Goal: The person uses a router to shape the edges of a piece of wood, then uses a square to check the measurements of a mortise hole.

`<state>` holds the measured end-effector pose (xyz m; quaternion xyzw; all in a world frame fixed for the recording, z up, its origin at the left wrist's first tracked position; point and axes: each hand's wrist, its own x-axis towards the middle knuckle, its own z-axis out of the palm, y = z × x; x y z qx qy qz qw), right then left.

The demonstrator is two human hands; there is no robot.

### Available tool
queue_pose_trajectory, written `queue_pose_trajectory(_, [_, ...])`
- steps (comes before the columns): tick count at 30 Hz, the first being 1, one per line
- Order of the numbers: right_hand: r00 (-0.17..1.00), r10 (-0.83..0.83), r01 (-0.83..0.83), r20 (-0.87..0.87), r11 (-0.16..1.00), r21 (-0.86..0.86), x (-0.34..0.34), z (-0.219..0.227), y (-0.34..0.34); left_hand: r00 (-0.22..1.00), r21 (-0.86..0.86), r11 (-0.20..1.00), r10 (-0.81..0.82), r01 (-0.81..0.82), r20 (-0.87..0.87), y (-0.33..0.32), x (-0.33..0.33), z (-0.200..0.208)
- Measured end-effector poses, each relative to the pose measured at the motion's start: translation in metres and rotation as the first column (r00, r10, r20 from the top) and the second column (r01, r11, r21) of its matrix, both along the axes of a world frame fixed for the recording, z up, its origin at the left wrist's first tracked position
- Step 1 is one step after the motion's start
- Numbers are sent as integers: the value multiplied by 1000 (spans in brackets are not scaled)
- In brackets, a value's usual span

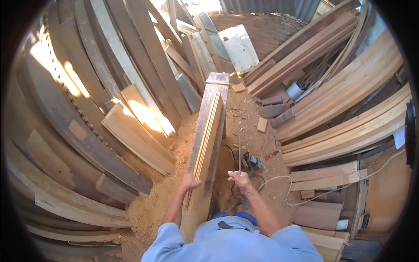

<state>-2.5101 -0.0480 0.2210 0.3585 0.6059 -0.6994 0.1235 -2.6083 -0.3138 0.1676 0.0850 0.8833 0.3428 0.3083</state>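
A long, narrow wooden piece (210,131) with lengthwise ridges lies along a narrow dark bench (202,113) in front of me. My left hand (190,182) is closed on the left edge of this piece, near its closer end; part of its fingers is hidden. To the right of the bench, my right hand (240,180) grips the lower end of a thin wooden stick (239,150), which points away from me. On the ground just beyond that hand lies a grey and black power tool (252,161).
Stacked boards (94,196) fill the left side, and long planks (345,91) lean on the right. Sawdust (152,209) covers the ground. A pale cord (289,192) runs to the right. A red-handled tool (271,155) and a small wood block (262,125) lie right of the bench.
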Motion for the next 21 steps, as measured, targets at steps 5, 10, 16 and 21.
queue_pose_trajectory(5, [988,155,-145,23,961,-235,-49,-48,-54,968,71,990,100,-119,232,-73,104,59])
queue_pose_trajectory(10, [978,203,-196,-47,825,-530,-29,-61,-100,967,-15,987,160,-160,199,-93,212,80])
queue_pose_trajectory(16, [957,281,-272,-64,806,-525,-22,-38,-96,931,148,975,106,-166,349,-96,226,100])
queue_pose_trajectory(21, [864,310,-480,-397,743,-467,-41,85,-101,958,799,532,100,-279,268,-68,125,116])
